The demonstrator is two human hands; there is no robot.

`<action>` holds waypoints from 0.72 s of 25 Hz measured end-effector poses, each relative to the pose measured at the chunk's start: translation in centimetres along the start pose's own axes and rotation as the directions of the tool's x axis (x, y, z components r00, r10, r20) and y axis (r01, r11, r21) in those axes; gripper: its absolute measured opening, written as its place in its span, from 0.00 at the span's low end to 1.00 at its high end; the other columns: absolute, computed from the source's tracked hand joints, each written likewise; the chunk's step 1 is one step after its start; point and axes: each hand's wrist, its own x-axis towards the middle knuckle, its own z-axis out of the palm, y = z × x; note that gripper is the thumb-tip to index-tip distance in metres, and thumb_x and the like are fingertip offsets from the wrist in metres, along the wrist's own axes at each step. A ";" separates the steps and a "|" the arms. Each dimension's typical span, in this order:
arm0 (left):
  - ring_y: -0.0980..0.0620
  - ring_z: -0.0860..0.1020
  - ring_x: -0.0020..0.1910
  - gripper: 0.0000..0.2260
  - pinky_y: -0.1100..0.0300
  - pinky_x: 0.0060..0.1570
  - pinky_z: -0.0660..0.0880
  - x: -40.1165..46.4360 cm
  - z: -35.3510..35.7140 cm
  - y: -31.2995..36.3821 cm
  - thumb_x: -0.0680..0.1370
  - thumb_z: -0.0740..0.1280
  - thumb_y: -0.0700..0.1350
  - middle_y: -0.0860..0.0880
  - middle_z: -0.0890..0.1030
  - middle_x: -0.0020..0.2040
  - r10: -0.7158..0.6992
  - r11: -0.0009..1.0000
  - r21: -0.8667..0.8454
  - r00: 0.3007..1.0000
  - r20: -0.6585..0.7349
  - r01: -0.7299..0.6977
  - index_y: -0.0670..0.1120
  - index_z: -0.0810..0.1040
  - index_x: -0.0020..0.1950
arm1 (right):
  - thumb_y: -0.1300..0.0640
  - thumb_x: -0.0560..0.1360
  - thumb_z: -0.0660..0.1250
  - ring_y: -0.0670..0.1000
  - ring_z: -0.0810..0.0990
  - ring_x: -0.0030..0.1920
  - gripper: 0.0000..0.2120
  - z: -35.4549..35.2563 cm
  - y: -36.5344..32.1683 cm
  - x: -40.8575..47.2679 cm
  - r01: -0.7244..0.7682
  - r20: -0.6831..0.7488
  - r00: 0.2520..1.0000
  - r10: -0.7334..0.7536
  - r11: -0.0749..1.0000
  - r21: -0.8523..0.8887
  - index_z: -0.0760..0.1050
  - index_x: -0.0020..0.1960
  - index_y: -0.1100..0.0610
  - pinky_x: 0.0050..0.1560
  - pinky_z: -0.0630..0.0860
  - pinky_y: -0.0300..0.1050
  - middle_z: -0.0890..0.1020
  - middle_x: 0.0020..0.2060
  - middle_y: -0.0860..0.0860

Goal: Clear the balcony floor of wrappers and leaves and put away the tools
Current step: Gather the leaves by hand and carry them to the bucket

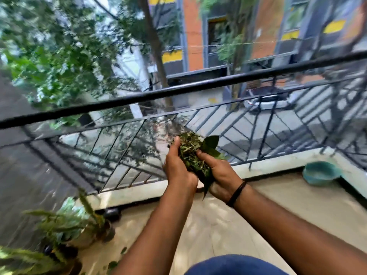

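A bunch of green leaves point(193, 150) is held between both of my hands, raised in front of the black balcony railing point(178, 91). My left hand point(176, 167) presses against the bunch from the left, thumb along its side. My right hand point(220, 173), with a dark band on the wrist, cups the leaves from the right and below, fingers curled round them. One large dark leaf sticks out at the top right, another hangs below the hands. A few loose leaves point(119, 257) lie on the balcony floor point(228, 225) at the lower left.
Potted plants point(79, 225) stand at the lower left against the railing. A teal basin point(320, 172) sits on the floor at the right by the low white kerb point(139, 192). Beyond the railing are trees, a street with a parked car, and buildings.
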 end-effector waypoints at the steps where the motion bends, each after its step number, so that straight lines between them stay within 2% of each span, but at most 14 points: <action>1: 0.37 0.83 0.54 0.22 0.38 0.57 0.79 -0.4 2.2 -2.0 0.73 0.74 0.52 0.38 0.83 0.58 -0.036 0.999 0.030 0.999 0.036 0.035 0.41 0.82 0.61 | 0.66 0.79 0.64 0.57 0.85 0.49 0.13 -1.7 -2.1 -0.3 0.040 -0.024 0.999 -0.039 0.999 0.036 0.78 0.62 0.65 0.53 0.83 0.48 0.83 0.57 0.63; 5: 0.44 0.85 0.38 0.12 0.53 0.37 0.83 -2.5 10.5 -11.0 0.81 0.64 0.49 0.41 0.85 0.43 -0.190 0.978 0.126 0.959 0.212 0.166 0.41 0.82 0.53 | 0.66 0.74 0.67 0.57 0.85 0.49 0.15 -9.5 -10.2 -2.3 0.222 -0.106 0.972 -0.208 0.962 0.156 0.80 0.59 0.65 0.52 0.83 0.48 0.83 0.57 0.64; 8: 0.44 0.85 0.35 0.13 0.52 0.33 0.83 -5.3 16.6 -19.0 0.82 0.61 0.48 0.41 0.85 0.40 -0.320 0.935 0.245 0.904 0.283 0.255 0.41 0.82 0.51 | 0.65 0.72 0.68 0.59 0.84 0.54 0.17 -16.4 -16.6 -4.8 0.386 -0.179 0.918 -0.354 0.900 0.201 0.80 0.60 0.66 0.54 0.83 0.49 0.82 0.58 0.64; 11: 0.43 0.85 0.34 0.15 0.52 0.28 0.81 -8.4 21.3 -26.2 0.83 0.60 0.48 0.40 0.85 0.39 -0.446 0.874 0.364 0.829 0.337 0.322 0.40 0.82 0.50 | 0.67 0.75 0.67 0.59 0.85 0.52 0.13 -22.3 -22.2 -8.2 0.506 -0.252 0.855 -0.454 0.837 0.208 0.80 0.59 0.66 0.54 0.83 0.50 0.83 0.56 0.64; 13: 0.45 0.85 0.32 0.14 0.54 0.29 0.81 -10.6 24.0 -30.9 0.83 0.61 0.48 0.41 0.85 0.37 -0.511 0.829 0.437 0.789 0.341 0.348 0.40 0.81 0.48 | 0.67 0.76 0.67 0.59 0.85 0.53 0.14 -26.4 -25.1 -10.5 0.574 -0.330 0.807 -0.490 0.781 0.244 0.80 0.60 0.66 0.53 0.83 0.50 0.83 0.56 0.64; 15: 0.45 0.85 0.32 0.15 0.51 0.37 0.80 -12.4 26.0 -35.1 0.83 0.63 0.49 0.42 0.85 0.36 -0.555 0.778 0.531 0.763 0.330 0.336 0.40 0.82 0.46 | 0.66 0.75 0.68 0.60 0.83 0.57 0.16 -29.9 -27.2 -12.2 0.634 -0.418 0.754 -0.507 0.729 0.258 0.79 0.62 0.65 0.56 0.82 0.50 0.83 0.58 0.63; 17: 0.45 0.85 0.31 0.18 0.49 0.42 0.76 -13.4 27.7 -38.9 0.83 0.62 0.49 0.42 0.85 0.35 -0.613 0.718 0.605 0.724 0.315 0.345 0.40 0.84 0.42 | 0.63 0.72 0.70 0.59 0.84 0.55 0.17 -33.0 -28.8 -13.5 0.676 -0.489 0.708 -0.509 0.690 0.260 0.80 0.60 0.64 0.55 0.82 0.50 0.83 0.57 0.63; 18: 0.45 0.85 0.32 0.18 0.49 0.44 0.76 -13.6 28.3 -40.5 0.83 0.62 0.49 0.41 0.85 0.36 -0.645 0.689 0.632 0.698 0.312 0.354 0.39 0.84 0.43 | 0.63 0.70 0.70 0.58 0.84 0.53 0.17 -34.3 -29.4 -13.9 0.694 -0.514 0.689 -0.511 0.670 0.264 0.81 0.59 0.63 0.53 0.83 0.49 0.84 0.56 0.62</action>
